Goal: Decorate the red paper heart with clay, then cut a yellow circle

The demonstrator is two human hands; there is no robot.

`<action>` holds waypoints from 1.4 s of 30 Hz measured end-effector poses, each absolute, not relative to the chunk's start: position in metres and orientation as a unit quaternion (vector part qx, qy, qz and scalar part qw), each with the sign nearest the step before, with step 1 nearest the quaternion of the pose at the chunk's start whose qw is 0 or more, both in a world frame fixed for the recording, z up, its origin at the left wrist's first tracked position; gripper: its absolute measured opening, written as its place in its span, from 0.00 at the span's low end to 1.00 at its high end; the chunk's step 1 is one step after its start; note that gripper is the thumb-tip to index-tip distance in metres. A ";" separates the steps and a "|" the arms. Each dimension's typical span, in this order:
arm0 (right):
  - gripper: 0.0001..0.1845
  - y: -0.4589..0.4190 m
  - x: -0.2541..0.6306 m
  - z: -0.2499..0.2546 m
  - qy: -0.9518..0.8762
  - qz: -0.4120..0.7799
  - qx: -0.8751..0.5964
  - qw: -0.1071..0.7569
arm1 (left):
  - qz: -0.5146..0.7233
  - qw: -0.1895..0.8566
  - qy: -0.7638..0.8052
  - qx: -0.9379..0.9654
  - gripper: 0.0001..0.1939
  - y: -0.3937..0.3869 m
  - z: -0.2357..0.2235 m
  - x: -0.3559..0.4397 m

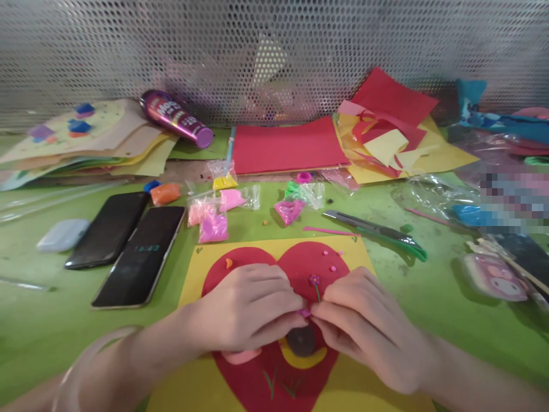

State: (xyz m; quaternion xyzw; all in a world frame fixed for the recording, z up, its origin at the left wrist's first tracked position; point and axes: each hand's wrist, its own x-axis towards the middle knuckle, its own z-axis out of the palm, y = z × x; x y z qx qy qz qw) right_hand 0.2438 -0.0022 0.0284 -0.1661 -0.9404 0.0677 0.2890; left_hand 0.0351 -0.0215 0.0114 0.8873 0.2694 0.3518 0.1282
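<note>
My left hand (253, 306) and my right hand (369, 326) meet over a red paper heart (249, 377) on a yellow sheet (189, 377). Between their fingertips is a small piece of pink modelling clay (304, 312), pinched from both sides. Just above it on the heart is a purple clay flower (314, 280) with a green stem. A dark round clay piece (301, 340) lies on a yellow clay crescent (295, 359) under the fingers. Pink dots (333, 268) and an orange bit (229, 263) sit higher up. My left hand partly covers a pale pink shape (242, 357).
Two phones (141, 257) and a white case (63, 235) lie left. Clay bags (213, 226) and a green utility knife (377, 232) lie beyond the sheet. Behind are a purple tube (175, 117), red paper (287, 146), paper scraps (386, 146) and a perforated metal panel (214, 51).
</note>
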 end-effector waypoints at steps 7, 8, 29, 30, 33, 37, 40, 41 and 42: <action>0.05 -0.002 0.244 0.025 -0.947 0.040 -0.156 0.279 | 0.353 0.118 0.269 0.888 0.04 -0.023 0.013 0.035; 0.03 -0.002 0.243 0.025 -0.946 0.037 -0.158 0.281 | 0.353 0.114 0.269 0.889 0.04 -0.023 0.014 0.035; 0.02 -0.001 0.242 0.027 -0.943 0.074 -0.157 0.283 | 0.346 0.121 0.271 0.890 0.04 -0.023 0.012 0.035; 0.03 -0.001 0.243 0.026 -0.943 0.079 -0.154 0.284 | 0.346 0.123 0.271 0.890 0.04 -0.023 0.012 0.035; 0.08 -0.001 0.245 0.024 -0.943 0.092 -0.152 0.282 | 0.348 0.128 0.271 0.888 0.03 -0.022 0.012 0.035; 0.11 -0.002 0.244 0.024 -0.946 0.088 -0.147 0.275 | 0.345 0.129 0.270 0.890 0.04 -0.022 0.011 0.034; 0.08 -0.003 0.243 0.025 -0.938 0.087 -0.152 0.298 | 0.346 0.123 0.272 0.889 0.04 -0.023 0.012 0.035; 0.07 -0.003 0.243 0.026 -0.936 0.088 -0.152 0.305 | 0.348 0.120 0.272 0.889 0.04 -0.023 0.013 0.035; 0.06 -0.002 0.243 0.026 -0.935 0.091 -0.150 0.309 | 0.349 0.117 0.271 0.889 0.04 -0.023 0.013 0.035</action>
